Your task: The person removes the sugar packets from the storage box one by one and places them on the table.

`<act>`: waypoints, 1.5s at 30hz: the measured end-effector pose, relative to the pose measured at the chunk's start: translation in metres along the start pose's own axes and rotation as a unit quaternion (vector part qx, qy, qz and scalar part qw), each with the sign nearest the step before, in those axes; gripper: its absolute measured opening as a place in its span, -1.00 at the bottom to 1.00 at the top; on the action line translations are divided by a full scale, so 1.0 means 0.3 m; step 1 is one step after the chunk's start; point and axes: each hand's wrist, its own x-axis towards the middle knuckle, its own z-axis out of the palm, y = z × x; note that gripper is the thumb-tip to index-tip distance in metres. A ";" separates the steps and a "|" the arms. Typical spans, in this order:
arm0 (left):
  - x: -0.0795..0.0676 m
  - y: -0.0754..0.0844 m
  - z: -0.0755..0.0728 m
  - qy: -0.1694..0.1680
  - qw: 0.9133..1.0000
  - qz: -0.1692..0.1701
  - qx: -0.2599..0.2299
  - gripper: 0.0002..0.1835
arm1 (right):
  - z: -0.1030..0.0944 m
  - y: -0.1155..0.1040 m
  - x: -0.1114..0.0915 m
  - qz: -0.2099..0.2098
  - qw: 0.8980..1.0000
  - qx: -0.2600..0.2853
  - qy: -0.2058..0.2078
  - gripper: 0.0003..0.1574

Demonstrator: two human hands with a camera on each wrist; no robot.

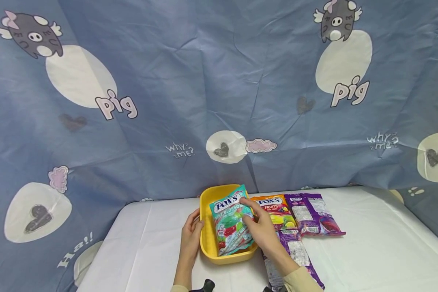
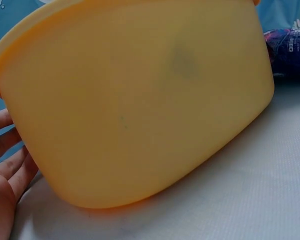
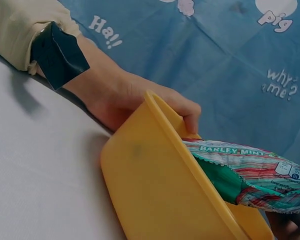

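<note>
A yellow plastic tub stands on the white cloth, its side wall filling much of the left wrist view. My left hand grips its left side, with the thumb hooked over the rim and the fingers outside, as the right wrist view also shows. My right hand pinches the right edge of a teal Fox's mint candy bag. That bag is tilted, its lower end within the tub's opening and its top corner over the far rim. Whether it touches the bottom is hidden.
Right of the tub lie an orange Fox's fruits candy bag, a purple candy bag pair and another purple bag partly under my right forearm. A blue patterned cloth hangs behind the table.
</note>
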 end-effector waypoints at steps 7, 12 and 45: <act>0.004 -0.001 0.005 0.001 1.000 0.007 0.004 -0.58 | -0.017 0.007 0.000 0.007 1.000 -0.003 0.010 -0.46; 0.004 0.000 0.008 0.000 1.000 0.001 0.007 -0.59 | -0.032 0.006 -0.005 0.020 1.000 0.006 0.017 -0.47; -0.002 0.001 -0.002 -0.004 1.000 0.010 -0.013 -0.59 | -0.141 0.020 -0.037 0.056 0.994 0.082 0.036 -0.46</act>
